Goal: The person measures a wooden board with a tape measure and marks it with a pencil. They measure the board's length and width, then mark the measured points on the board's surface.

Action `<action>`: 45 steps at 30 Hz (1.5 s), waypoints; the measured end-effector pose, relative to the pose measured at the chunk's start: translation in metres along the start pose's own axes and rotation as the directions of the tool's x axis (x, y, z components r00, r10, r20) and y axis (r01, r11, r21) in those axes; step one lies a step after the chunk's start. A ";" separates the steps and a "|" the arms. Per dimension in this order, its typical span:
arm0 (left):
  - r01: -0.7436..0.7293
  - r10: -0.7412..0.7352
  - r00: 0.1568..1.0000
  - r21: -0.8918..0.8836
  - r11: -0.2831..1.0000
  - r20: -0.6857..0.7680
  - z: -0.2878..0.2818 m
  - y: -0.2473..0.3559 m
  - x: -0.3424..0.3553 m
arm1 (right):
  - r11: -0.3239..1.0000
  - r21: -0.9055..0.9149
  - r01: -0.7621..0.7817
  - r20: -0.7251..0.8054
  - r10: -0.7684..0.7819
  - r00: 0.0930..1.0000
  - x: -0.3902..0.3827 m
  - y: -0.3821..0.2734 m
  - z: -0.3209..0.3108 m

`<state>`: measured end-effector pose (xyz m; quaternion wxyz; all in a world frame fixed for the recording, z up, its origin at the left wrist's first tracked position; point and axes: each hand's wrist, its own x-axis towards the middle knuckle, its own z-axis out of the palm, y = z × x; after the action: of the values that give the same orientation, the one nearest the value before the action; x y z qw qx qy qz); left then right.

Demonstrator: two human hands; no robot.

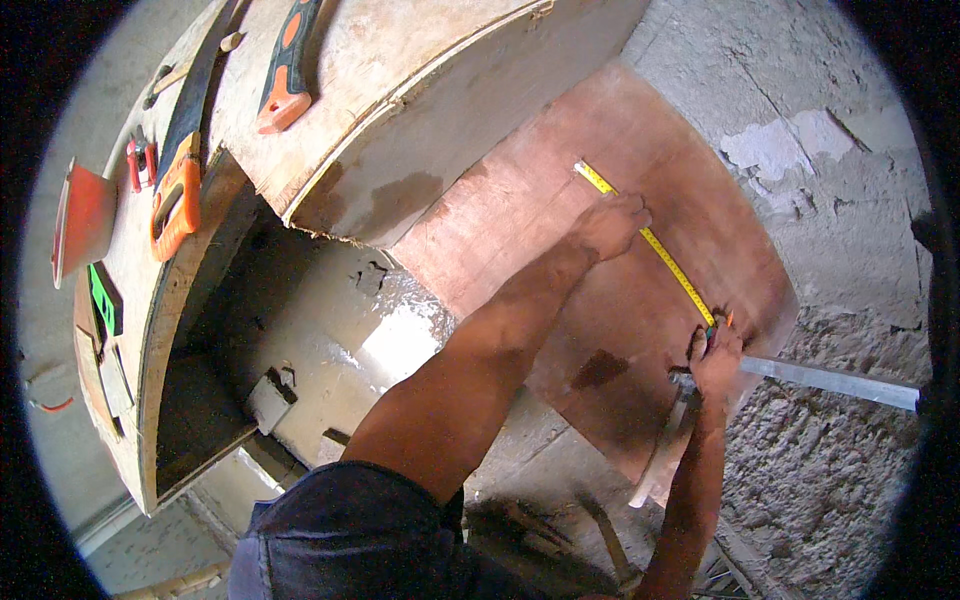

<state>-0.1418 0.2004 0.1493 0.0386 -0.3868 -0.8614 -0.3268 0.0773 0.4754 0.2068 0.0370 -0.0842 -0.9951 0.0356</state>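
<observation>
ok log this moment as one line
left hand: over yellow measuring tape | right hand: at tape's lower end | tape: across reddish-brown board

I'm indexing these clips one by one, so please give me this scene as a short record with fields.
Left hand: over the yellow tape measure; exact grip hidden
Right hand: at the tape's lower end; grip unclear
Tape: extended diagonally across the board
Work surface: reddish-brown board with a dark stain
Beside right hand: metal bar
Upper left: orange-handled saw and red-handled tool on pale wood
</observation>
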 end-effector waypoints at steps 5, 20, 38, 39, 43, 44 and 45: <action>-0.091 0.084 0.992 -0.069 0.993 -0.091 0.001 -0.004 0.003 | 0.997 0.078 0.016 0.112 -0.025 0.993 -0.007 0.007 -0.021; 0.028 -0.028 1.000 0.008 1.000 0.007 -0.004 0.007 0.004 | 0.990 0.137 -0.042 0.000 0.043 0.999 -0.002 0.004 -0.014; -0.028 0.030 0.999 0.047 0.999 -0.039 -0.001 0.003 0.004 | 0.903 0.428 0.028 -0.462 0.192 0.866 0.002 -0.078 -0.023; -0.051 0.053 0.995 0.024 0.998 -0.084 -0.001 0.001 0.004 | 0.862 0.507 -0.001 -0.418 0.247 0.874 0.002 -0.090 -0.020; -0.029 0.024 0.995 -0.048 0.998 -0.094 0.003 -0.002 0.003 | 0.801 0.599 -0.005 -0.384 0.293 0.876 0.006 -0.117 -0.002; -0.008 0.002 0.996 -0.066 0.998 -0.092 0.003 -0.002 0.003 | 0.793 0.609 -0.013 -0.367 0.296 0.882 0.006 -0.121 0.003; -0.027 0.020 0.994 -0.057 0.998 -0.105 0.003 0.000 0.002 | 0.788 0.615 0.004 -0.366 0.281 0.887 0.006 -0.123 0.008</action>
<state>-0.1427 0.2031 0.1472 0.0761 -0.3802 -0.8437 -0.3713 0.0501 0.3554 0.2087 0.2819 -0.1485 -0.8880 0.3315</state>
